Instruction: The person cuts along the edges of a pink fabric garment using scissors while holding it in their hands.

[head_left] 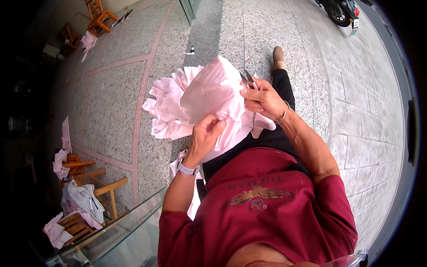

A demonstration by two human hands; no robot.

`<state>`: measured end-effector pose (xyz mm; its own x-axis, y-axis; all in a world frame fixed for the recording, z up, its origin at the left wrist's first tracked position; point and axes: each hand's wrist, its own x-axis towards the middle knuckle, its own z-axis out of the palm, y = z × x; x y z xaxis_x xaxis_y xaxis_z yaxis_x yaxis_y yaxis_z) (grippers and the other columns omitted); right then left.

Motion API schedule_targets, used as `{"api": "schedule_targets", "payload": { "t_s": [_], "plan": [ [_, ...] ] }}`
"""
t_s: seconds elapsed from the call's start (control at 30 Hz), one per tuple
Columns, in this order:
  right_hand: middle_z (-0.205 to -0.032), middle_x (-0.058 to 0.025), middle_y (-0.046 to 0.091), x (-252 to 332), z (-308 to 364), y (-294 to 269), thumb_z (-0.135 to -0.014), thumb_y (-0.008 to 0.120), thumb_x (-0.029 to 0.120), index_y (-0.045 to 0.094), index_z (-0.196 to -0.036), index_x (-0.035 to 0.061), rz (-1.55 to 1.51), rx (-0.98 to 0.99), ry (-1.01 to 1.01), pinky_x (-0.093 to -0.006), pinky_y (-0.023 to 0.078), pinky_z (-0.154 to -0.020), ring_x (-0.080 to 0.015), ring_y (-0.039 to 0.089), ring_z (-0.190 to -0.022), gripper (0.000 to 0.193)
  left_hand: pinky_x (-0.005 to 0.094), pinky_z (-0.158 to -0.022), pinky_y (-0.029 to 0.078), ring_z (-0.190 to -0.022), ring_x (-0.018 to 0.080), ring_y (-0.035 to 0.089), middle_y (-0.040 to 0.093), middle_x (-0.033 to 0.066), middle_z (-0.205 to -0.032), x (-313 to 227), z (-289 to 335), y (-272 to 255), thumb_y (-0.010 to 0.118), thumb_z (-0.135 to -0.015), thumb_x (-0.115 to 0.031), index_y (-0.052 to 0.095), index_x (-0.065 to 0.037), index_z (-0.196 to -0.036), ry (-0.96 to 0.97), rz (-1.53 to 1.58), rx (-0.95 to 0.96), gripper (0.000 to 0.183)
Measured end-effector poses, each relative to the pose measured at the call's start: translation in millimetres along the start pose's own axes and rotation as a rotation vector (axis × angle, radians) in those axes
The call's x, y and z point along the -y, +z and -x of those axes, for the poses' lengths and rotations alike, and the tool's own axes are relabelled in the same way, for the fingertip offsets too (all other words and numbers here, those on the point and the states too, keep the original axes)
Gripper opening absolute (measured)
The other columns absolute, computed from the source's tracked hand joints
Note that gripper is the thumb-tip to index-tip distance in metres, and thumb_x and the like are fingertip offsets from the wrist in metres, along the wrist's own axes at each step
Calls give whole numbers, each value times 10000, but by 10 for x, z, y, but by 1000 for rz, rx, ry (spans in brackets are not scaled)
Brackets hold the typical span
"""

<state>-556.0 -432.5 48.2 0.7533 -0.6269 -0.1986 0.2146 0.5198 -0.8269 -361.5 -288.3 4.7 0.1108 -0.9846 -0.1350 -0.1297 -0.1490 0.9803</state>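
Note:
A bundle of pale pink cloth (204,95) lies over my lap, spilling toward the floor on the left. My left hand (205,135) pinches the near edge of the cloth from below. My right hand (262,99) grips the cloth's right side and also holds small metal thread snips (247,79), whose points stick up past my fingers. I wear a dark red shirt, a white watch on the left wrist and a bangle on the right.
Speckled stone floor (115,102) stretches ahead. Small wooden chairs (95,187) with more pink cloth stand at lower left, others at upper left (100,18). A glass panel (129,231) edges the lower left. A scooter wheel (340,13) shows top right.

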Motion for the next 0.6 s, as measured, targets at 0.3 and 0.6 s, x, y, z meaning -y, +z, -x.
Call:
{"api": "schedule_targets", "payload": {
  "t_s": [0.3,0.6],
  "plan": [
    [-685,40,457,33,-73,-53,-964,609,99,562,-912,53,708,-130,-197,-244,311,-528,-63,390,-591,84,185,-634,401,-715,14,476,585,-32,-806,-168,122,47,587,-990,-170,600,-19,-956,117,323,-150,156],
    [-851,-29,588,278,276,375,-999,586,193,618,-1080,3,885,-152,-263,-280,460,-730,-116,531,-802,209,173,-608,381,-691,12,460,550,-41,-835,-267,289,226,526,-1028,-174,545,-37,-1032,56,528,-201,138]
  ]
}}
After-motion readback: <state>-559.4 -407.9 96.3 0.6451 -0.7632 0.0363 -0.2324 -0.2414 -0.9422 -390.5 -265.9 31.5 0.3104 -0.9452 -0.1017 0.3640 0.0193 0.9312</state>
